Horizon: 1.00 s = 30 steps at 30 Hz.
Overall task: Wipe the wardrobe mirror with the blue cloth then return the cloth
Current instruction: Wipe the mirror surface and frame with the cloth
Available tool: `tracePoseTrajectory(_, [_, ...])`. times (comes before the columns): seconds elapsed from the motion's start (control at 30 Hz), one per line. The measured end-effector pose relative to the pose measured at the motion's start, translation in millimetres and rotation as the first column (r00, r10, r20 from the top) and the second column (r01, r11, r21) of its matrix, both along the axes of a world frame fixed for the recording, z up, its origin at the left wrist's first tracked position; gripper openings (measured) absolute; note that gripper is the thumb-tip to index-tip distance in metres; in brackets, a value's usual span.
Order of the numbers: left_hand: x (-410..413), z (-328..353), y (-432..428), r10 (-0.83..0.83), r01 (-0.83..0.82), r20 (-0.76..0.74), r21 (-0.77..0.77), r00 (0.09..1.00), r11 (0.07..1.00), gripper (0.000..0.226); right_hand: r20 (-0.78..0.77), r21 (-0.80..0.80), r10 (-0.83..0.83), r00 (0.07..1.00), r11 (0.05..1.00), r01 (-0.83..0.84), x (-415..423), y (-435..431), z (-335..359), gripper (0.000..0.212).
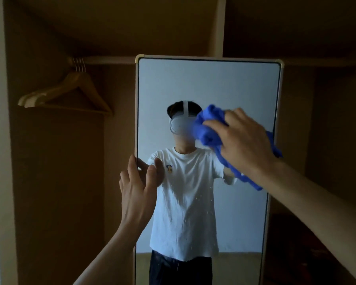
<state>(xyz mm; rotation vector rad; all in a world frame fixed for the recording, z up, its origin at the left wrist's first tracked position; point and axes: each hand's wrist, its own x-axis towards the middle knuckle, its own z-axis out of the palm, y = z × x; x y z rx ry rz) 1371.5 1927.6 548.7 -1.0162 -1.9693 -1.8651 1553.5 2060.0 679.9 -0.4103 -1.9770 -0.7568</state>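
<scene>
My right hand [245, 140] grips the cloth [208, 128] against the mirror [203, 83]. My left hand [138, 188], fingers spread, rests on its edge. Hangers [70, 93] hang upper left.

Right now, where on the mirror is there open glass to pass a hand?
Free: the band of mirror between its top frame and the blue cloth, and the lower glass beneath both hands. Crowded: mid-height, left hand on the left edge, right hand pressing the cloth.
</scene>
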Motion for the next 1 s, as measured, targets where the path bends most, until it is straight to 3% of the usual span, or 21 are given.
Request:
tracePoseTrajectory(0.1, [3,-1,0,0.0,0.0,0.015,-0.003,1.0,1.0,0.086,-0.103,-0.02,-0.019,0.995,1.0,0.017,6,1,16,0.045])
tracePoseTrajectory(0.27, [6,-4,2,0.005,-0.005,0.006,-0.005,1.0,1.0,0.079,0.147,0.098,0.052,0.988,0.993,-0.067,14,-2,-44,0.051])
tracePoseTrajectory(0.37, [5,-3,2,0.018,-0.018,0.011,-0.014,1.0,1.0,0.077,0.311,0.178,-0.022,0.95,0.983,-0.035,24,-2,-73,0.042])
tracePoseTrajectory(0.5, [12,-1,5,0.015,-0.015,0.008,-0.032,1.0,0.999,0.09,0.207,0.102,0.023,0.978,0.994,-0.045,31,3,-38,0.044])
tracePoseTrajectory(0.67, [19,-2,11,0.05,-0.05,0.025,-0.013,0.998,0.999,0.096,0.055,0.009,-0.049,0.997,0.999,0.048,36,14,22,0.038])
tracePoseTrajectory(0.8, [20,-3,11,0.06,-0.059,0.038,-0.015,0.997,0.998,0.1,0.224,0.269,-0.055,0.973,0.963,-0.008,33,10,-39,0.035])
tracePoseTrajectory(0.9, [19,-2,10,0.076,-0.075,0.038,-0.021,0.996,0.997,0.101,0.393,0.265,-0.078,0.916,0.964,-0.031,37,12,-76,0.024])
tracePoseTrajectory(1.0, [20,-2,10,0.089,-0.088,0.035,-0.03,0.995,0.996,0.098,0.298,0.246,-0.026,0.954,0.968,-0.051,42,19,-60,0.037])
